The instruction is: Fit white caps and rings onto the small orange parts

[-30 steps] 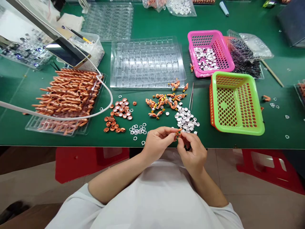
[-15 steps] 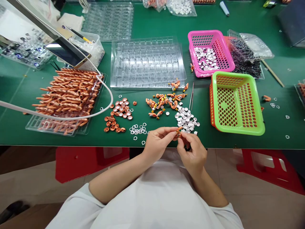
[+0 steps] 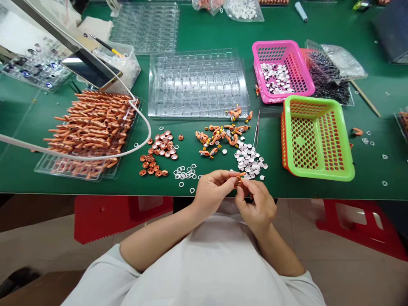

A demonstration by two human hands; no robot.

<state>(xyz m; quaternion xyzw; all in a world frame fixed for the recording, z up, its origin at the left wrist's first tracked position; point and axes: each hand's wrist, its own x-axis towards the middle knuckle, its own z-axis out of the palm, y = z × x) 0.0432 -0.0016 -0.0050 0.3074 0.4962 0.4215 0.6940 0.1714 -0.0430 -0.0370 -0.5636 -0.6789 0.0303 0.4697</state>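
My left hand [image 3: 213, 190] pinches a small orange part [image 3: 239, 180] at the table's front edge. My right hand [image 3: 257, 203] meets it there, thumb and fingertips closed against the same part. The fingers partly cover it, so its details are hard to make out. Just beyond the hands lies a heap of small white caps [image 3: 250, 159], with tweezers [image 3: 256, 129] behind it. Several orange pieces with yellow ends [image 3: 218, 138] are scattered to the left of the caps. White rings [image 3: 185, 173] and copper-coloured cups [image 3: 162, 145] lie farther left.
A green basket [image 3: 346, 148] and a pink basket [image 3: 282, 100] holding white pieces stand on the right. Clear plastic trays [image 3: 197, 85] lie at the back. On the left, orange parts [image 3: 92, 127] fill a tray under a white curved cable [image 3: 150, 131] and a phone [image 3: 91, 68].
Both hands stay together at the table edge. The orange part has turned slightly between the fingertips, and the right fingers have shifted a little to the left.
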